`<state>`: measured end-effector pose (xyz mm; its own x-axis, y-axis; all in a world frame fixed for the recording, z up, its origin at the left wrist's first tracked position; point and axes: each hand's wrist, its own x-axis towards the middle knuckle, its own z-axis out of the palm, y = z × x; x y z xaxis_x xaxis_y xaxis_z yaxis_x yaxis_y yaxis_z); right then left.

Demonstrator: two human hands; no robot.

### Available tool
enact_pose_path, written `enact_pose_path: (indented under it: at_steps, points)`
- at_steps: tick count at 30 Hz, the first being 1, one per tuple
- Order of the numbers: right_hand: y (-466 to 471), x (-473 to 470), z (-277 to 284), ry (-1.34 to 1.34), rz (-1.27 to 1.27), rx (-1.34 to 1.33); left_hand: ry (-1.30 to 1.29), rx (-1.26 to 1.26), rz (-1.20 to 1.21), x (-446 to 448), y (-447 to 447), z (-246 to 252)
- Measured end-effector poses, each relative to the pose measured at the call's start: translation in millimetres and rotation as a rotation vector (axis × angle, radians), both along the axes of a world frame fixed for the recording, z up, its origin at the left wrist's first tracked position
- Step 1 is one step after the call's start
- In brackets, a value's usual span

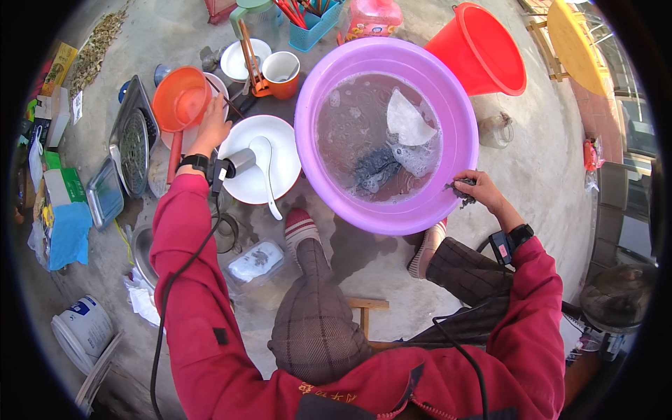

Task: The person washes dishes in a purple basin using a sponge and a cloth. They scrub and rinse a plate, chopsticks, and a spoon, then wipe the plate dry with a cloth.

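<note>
A purple plastic basin [386, 223] of cloudy, sudsy water stands on the concrete before me. A dark cloth [376, 167] and a white piece [408, 119] lie in the water. At the basin's right rim, my right hand [480, 191] grips a dark mesh-like scrubber [462, 192]. My left hand [211, 126] reaches to an orange plastic ladle [181, 100] at the left, at its near right side; whether the fingers grip it is unclear. Beside that hand sits a white bowl [241, 184] with a white spoon [269, 176] in it.
A red bucket [472, 52] stands beyond the basin at the right, near a glass jar [496, 131]. An orange cup [282, 76], a turquoise basket [313, 31] of chopsticks and a pink jug [373, 21] are at the far side. Metal trays [134, 136] lie left; a plastic container [255, 262] sits near my foot.
</note>
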<state>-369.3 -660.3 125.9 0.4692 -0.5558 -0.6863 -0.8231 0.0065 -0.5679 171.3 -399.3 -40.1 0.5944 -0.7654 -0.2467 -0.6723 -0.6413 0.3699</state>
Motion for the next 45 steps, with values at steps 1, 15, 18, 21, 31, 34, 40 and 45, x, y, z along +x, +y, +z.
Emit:
enact_pose_path:
  at_steps: [1,15,18,21,31,34,40,45]
  points:
    - [-0.5,0.6,0.5,0.063,-0.036,-0.024,0.002,-0.006,0.015,1.2,-4.2,-5.3]
    - [-2.1,0.2,-5.9,-0.003,-0.058,0.085,-0.095,0.164,-0.022,3.1,-10.5,7.5]
    - [-2.5,1.9,-4.7,0.004,-0.047,0.074,0.007,0.176,0.015,2.0,-16.9,7.8]
    - [-3.5,2.4,-3.4,0.001,-0.053,0.064,-0.076,0.251,-0.082,4.1,-25.5,4.9]
    - [-8.9,-3.3,-7.5,0.008,-0.061,0.078,-0.301,0.078,-0.180,5.0,-26.4,-5.3]
    - [-10.2,-1.3,-9.3,-0.009,-0.057,0.065,-0.365,0.023,-0.209,2.7,-21.0,-5.7]
    - [-13.3,-1.1,-11.6,0.010,-0.066,0.062,-0.340,0.100,-0.242,10.5,-16.7,-1.4]
    - [-14.6,-5.1,-14.5,0.076,-0.088,0.015,-0.374,0.106,-0.161,23.3,-18.2,15.6]
